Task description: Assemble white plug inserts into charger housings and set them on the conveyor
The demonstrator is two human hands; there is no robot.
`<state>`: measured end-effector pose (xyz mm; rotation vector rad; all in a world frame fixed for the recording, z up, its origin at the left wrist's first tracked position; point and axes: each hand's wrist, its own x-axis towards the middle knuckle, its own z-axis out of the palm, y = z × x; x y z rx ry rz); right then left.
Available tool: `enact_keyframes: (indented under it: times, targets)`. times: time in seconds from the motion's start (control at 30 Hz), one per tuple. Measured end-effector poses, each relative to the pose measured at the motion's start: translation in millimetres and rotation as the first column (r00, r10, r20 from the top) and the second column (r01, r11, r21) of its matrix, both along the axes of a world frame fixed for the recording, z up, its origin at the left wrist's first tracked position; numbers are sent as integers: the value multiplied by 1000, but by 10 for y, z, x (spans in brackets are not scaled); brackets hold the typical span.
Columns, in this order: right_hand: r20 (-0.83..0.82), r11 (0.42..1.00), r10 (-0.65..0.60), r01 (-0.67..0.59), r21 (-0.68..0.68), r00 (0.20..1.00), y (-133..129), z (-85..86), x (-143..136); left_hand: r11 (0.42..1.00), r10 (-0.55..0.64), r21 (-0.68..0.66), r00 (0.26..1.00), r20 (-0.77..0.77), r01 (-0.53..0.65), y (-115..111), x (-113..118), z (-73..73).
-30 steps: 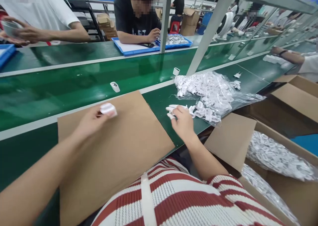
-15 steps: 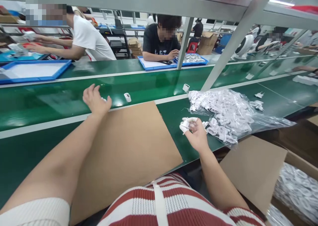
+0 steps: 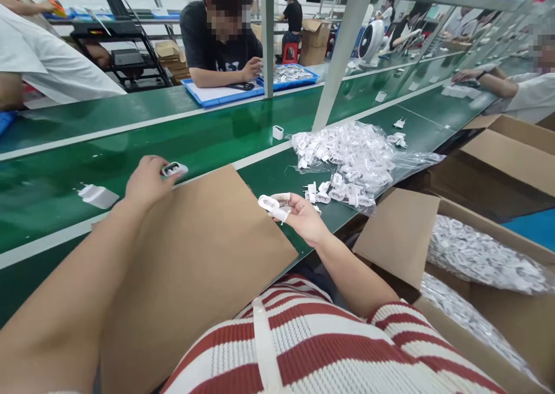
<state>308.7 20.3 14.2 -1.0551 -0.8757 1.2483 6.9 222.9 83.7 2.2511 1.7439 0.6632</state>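
Observation:
At the belt's near edge my left hand (image 3: 147,183) is closed on a white charger housing (image 3: 176,169), its open end showing dark metal parts. Left of that hand lies a white two-pin plug adapter (image 3: 99,196) on the green belt. My right hand (image 3: 303,216), white covers on its fingertips, pinches a white oval plug part (image 3: 267,203) above the right edge of the cardboard sheet (image 3: 208,255). Several loose plug parts (image 3: 323,193) lie just beyond the right hand, beside a clear plastic bag (image 3: 351,151) filled with similar pieces.
Another white housing (image 3: 278,132) stands on the green belt (image 3: 208,145). Grey posts (image 3: 342,53) rise beyond it. Open cardboard boxes (image 3: 394,226) with bagged white parts stand at my right. Across the line a person (image 3: 221,41) works over blue trays (image 3: 225,95).
My left hand has gone from spread fingers to gripping a white housing on the belt. My right hand now holds the oval part out toward the cardboard. The view has swung right.

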Motion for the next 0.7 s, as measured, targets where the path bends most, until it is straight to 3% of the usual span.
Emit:
enact_keyframes:
  times: [0.07, 0.2, 0.3, 0.37, 0.43, 0.5, 0.6, 0.63, 0.7]
  targets:
    - [25, 1000, -2, 2, 1, 1000, 18, -4, -21, 995, 4, -102, 999, 42, 0, -314, 137, 3]
    - [21, 998, 68, -68, -2, 997, 75, 23, -62, 917, -173, -339, 975, 137, 211, -947, 272, -114]
    - [133, 995, 96, -100, 28, 987, 101, 59, -82, 884, -280, -334, 943, 182, 327, -1239, 270, -276]
    - [330, 994, 70, -96, 61, 941, 99, 92, -91, 876, -317, -303, 921, 226, 376, -1325, 255, -401]
    - [600, 990, 32, -110, 94, 799, 83, 126, -107, 871, -306, -295, 904, 299, 393, -1355, 242, -524]
    - [831, 978, 29, -186, 90, 556, 59, 151, -141, 863, -279, -303, 882, 381, 403, -1363, 233, -631]
    - [971, 953, 60, -303, 13, 230, 13, 144, -225, 854, -251, -317, 860, 445, 413, -1373, 220, -740]
    - [982, 947, 72, -321, -11, 177, -3, 128, -255, 853, -241, -322, 859, 452, 410, -1377, 216, -764]
    - [983, 940, 90, -339, -31, 159, -33, 84, -306, 859, -213, -326, 855, 472, 394, -1381, 207, -802]
